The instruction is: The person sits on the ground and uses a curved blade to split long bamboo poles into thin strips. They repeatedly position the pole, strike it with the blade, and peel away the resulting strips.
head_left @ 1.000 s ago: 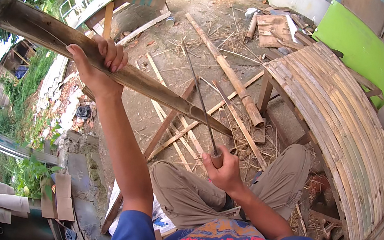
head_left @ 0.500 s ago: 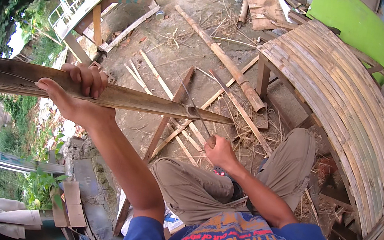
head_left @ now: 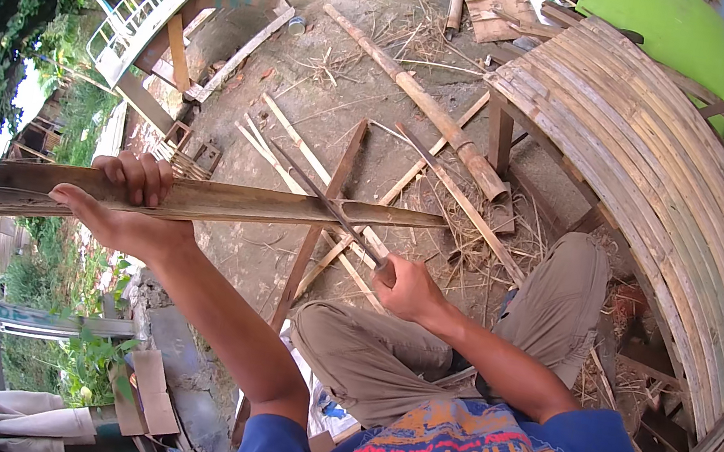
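Observation:
My left hand (head_left: 126, 206) grips a long split bamboo slat (head_left: 270, 208) that runs level from the left rim to mid-frame. My right hand (head_left: 404, 287) is closed on the handle of a long dark knife (head_left: 319, 198). The blade slants up and left, and its edge lies across the slat near the slat's right end. My bent knee in khaki trousers (head_left: 361, 349) sits just below the right hand.
A curved bench of bamboo slats (head_left: 661, 188) fills the right side. A thick bamboo pole (head_left: 419, 103) and several thin strips (head_left: 299, 145) lie on the dirt ground ahead. A wooden frame (head_left: 197, 11) stands at upper left, a stone ledge (head_left: 171, 357) below.
The slat has swung from tilted down-right to level and come closer. My left hand dropped lower with it. The knife blade has come onto the slat.

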`<state>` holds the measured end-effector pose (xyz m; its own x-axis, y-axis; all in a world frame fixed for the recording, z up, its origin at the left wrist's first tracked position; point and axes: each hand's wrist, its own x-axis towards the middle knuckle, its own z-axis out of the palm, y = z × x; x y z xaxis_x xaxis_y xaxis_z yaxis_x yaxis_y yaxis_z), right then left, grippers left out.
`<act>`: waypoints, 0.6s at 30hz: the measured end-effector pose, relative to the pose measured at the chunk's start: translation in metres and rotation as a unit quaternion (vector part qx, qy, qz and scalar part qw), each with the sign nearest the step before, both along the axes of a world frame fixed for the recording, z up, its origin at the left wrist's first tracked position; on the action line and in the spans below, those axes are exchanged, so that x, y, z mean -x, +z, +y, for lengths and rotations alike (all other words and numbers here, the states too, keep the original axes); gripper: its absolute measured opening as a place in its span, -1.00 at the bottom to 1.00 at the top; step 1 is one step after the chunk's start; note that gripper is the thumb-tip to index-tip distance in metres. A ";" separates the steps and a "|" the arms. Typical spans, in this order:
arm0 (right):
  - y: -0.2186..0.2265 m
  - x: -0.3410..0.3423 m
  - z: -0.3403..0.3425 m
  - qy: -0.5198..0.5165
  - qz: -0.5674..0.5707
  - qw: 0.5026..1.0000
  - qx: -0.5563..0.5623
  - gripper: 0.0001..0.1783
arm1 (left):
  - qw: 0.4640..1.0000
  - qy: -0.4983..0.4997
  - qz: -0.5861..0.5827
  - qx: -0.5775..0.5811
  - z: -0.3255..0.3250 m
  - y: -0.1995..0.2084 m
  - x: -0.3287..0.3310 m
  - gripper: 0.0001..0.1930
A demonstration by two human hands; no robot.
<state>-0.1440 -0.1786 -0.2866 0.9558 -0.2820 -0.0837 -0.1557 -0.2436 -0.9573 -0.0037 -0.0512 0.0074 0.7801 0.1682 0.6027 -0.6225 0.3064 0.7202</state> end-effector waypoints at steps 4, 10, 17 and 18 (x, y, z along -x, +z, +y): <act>-0.117 0.002 -0.027 -0.067 0.086 0.994 0.018 -0.70 | 1.000 -0.030 -0.005 -0.005 -0.008 0.005 -0.005 -0.31; -0.115 0.006 -0.021 -0.079 0.066 0.994 0.025 -0.70 | 0.999 -0.029 -0.007 -0.022 -0.003 0.001 -0.021 -0.30; -0.151 0.028 -0.031 -0.082 0.120 0.989 0.015 -0.63 | 0.997 -0.058 -0.013 -0.041 0.008 0.000 -0.030 -0.31; -0.159 0.028 -0.031 -0.102 0.150 0.983 0.019 -0.63 | 0.998 -0.055 -0.009 -0.042 0.009 -0.001 -0.032 -0.31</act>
<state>-0.1724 -0.2094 -0.4454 0.8132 -0.4737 -0.3382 -0.4784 -0.2129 -0.8520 0.0287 -0.0424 0.0068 0.7799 0.0306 0.6252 -0.6017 0.3119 0.7353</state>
